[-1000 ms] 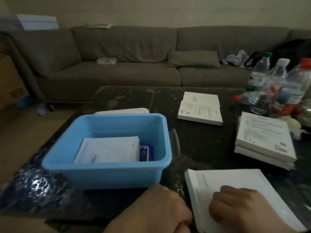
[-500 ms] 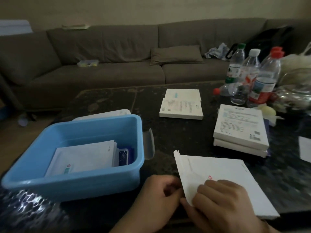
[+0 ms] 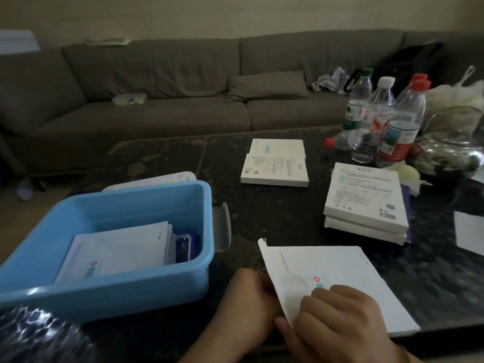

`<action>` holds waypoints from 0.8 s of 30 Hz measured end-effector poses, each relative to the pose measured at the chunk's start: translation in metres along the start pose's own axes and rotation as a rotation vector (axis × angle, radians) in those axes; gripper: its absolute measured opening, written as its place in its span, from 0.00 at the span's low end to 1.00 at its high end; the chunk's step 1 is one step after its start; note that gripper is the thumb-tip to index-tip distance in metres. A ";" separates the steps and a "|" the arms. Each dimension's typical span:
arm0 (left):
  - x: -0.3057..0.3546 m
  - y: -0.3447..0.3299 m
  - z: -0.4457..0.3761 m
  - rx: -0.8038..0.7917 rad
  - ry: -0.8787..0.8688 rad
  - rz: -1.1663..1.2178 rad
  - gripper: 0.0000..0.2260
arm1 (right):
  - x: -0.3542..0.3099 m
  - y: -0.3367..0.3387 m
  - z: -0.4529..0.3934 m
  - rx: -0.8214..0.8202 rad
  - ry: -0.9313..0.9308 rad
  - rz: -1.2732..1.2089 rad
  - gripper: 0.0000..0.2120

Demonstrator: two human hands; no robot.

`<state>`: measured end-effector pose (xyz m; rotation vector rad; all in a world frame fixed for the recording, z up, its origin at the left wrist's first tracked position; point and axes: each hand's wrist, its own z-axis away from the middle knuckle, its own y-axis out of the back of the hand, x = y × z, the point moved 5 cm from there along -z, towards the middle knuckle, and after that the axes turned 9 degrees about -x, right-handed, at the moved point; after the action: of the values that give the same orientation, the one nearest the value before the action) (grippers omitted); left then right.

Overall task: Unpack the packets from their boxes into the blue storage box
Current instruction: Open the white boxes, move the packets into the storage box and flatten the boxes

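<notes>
A white flat box (image 3: 337,273) lies at the near edge of the dark table. My right hand (image 3: 337,320) rests on its near corner with curled fingers, the thumb under the edge. My left hand (image 3: 248,305) grips the box's left edge with curled fingers. The blue storage box (image 3: 110,292) stands to the left and holds white packets (image 3: 117,247) and a dark blue packet (image 3: 183,247). Two more white boxes (image 3: 275,163) lie mid-table, and a stack of two boxes (image 3: 366,200) sits to the right.
Several plastic bottles (image 3: 385,113) and a glass teapot (image 3: 453,150) crowd the far right of the table (image 3: 275,213). A white lid (image 3: 157,179) lies behind the blue box. A paper sheet (image 3: 470,231) lies at the right edge. A brown sofa (image 3: 170,82) runs behind.
The view has swung right and down. My left hand has moved to the box's left edge and taken hold of it; my right hand stays on the near corner.
</notes>
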<state>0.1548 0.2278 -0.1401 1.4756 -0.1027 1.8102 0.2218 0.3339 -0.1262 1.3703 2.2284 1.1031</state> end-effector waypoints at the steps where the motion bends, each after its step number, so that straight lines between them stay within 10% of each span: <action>1: 0.001 0.000 0.001 -0.020 0.002 0.011 0.21 | 0.000 0.001 0.000 0.008 0.000 -0.003 0.23; 13: 0.001 0.001 0.005 -0.160 -0.018 0.311 0.12 | 0.012 0.011 -0.001 0.056 -0.069 -0.128 0.22; 18: -0.002 0.018 0.028 0.010 0.055 0.476 0.04 | 0.015 0.018 -0.004 0.056 -0.080 -0.180 0.24; 24: 0.018 0.037 0.061 0.113 -0.063 0.390 0.24 | 0.012 0.016 0.002 0.040 -0.082 -0.198 0.25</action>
<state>0.1807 0.1804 -0.0901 1.6817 -0.3461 2.1048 0.2272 0.3493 -0.1141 1.1580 2.2802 0.9234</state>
